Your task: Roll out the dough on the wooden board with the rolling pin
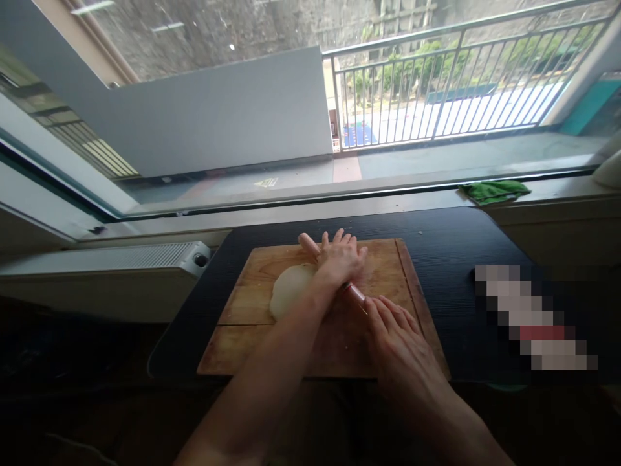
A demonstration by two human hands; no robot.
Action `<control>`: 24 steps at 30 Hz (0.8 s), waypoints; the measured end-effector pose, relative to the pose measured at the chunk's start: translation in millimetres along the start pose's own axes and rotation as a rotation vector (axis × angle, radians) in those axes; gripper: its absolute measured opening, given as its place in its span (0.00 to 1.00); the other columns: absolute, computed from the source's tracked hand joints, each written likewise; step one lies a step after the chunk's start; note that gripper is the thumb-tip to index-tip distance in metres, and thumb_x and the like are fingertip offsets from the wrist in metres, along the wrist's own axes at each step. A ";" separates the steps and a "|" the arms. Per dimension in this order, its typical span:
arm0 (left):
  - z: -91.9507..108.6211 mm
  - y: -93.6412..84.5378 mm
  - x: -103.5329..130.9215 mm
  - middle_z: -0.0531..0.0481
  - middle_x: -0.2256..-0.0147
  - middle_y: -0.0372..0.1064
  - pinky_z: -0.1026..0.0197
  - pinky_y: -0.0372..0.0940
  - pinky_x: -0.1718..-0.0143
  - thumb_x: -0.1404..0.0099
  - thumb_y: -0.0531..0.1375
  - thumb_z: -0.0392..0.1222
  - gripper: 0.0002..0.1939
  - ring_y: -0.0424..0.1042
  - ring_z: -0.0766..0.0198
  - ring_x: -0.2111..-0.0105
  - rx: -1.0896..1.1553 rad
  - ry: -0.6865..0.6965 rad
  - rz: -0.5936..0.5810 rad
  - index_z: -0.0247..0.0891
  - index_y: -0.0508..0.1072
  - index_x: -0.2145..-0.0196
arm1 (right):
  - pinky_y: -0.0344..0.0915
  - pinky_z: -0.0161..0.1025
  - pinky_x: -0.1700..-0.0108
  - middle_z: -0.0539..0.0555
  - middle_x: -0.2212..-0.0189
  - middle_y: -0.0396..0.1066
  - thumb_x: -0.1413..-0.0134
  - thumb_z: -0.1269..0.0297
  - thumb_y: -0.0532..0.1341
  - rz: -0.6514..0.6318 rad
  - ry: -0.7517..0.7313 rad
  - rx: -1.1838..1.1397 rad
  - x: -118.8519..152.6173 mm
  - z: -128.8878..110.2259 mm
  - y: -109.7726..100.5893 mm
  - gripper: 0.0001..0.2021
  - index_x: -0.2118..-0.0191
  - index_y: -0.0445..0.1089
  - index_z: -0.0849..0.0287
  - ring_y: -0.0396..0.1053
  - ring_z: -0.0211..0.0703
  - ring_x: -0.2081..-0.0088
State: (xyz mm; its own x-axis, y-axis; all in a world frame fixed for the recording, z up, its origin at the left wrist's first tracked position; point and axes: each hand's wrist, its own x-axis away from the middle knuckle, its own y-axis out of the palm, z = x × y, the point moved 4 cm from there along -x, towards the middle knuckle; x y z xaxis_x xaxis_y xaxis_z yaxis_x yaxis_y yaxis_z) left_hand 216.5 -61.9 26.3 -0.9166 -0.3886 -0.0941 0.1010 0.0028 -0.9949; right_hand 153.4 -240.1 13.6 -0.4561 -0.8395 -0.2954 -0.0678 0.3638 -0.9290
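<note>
A flattened round of pale dough (290,288) lies on the wooden cutting board (233,343), partly hidden by my left forearm. The rolling pin (356,292) runs slantwise across the board, to the right of the visible dough. My left hand (341,255) lies over the pin's middle, palm down, fingers stretched out and spread. Nearer to me, my right hand (395,327) rests over the pin's near end with its fingers extended. Whether the pin touches the dough is hidden under the left hand and forearm.
Under the board is a black table (441,259) with rounded corners. A white radiator (160,259) stands to its left. On the windowsill lies a green cloth (495,190). A blurred-out patch (533,317) covers something at the right. Beyond the window is a railing (460,90).
</note>
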 end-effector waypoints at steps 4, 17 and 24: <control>-24.7 -14.5 57.6 0.45 0.43 0.60 0.43 0.38 0.39 0.30 0.41 0.46 0.23 0.47 0.54 0.38 -0.030 -0.016 0.082 0.35 0.66 0.46 | 0.56 0.50 0.43 0.60 0.46 0.63 0.46 0.78 0.47 0.061 -0.090 -0.008 8.6 -13.1 -1.2 0.26 0.40 0.55 0.66 0.55 0.50 0.42; -86.4 -31.7 182.2 0.46 0.42 0.58 0.45 0.41 0.39 0.31 0.43 0.43 0.23 0.51 0.57 0.39 -0.056 -0.167 0.250 0.37 0.60 0.42 | 0.50 0.46 0.43 0.57 0.49 0.66 0.37 0.65 0.48 0.030 -0.289 -0.118 -86.1 6.6 -3.7 0.16 0.48 0.64 0.59 0.59 0.45 0.46; -61.1 -22.0 214.1 0.44 0.42 0.58 0.44 0.39 0.38 0.32 0.45 0.41 0.23 0.54 0.55 0.40 -0.021 -0.179 0.259 0.36 0.60 0.41 | 0.52 0.43 0.46 0.53 0.57 0.71 0.36 0.64 0.46 0.032 -0.225 -0.129 -70.2 2.6 3.1 0.15 0.55 0.69 0.56 0.62 0.42 0.52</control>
State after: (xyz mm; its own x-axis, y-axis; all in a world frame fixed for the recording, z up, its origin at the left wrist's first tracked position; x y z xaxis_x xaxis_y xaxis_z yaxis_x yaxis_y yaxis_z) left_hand -5.6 -88.8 25.8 -0.7782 -0.5287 -0.3388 0.3129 0.1413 -0.9392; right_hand 187.5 -181.1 30.9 -0.2521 -0.8900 -0.3800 -0.1757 0.4282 -0.8864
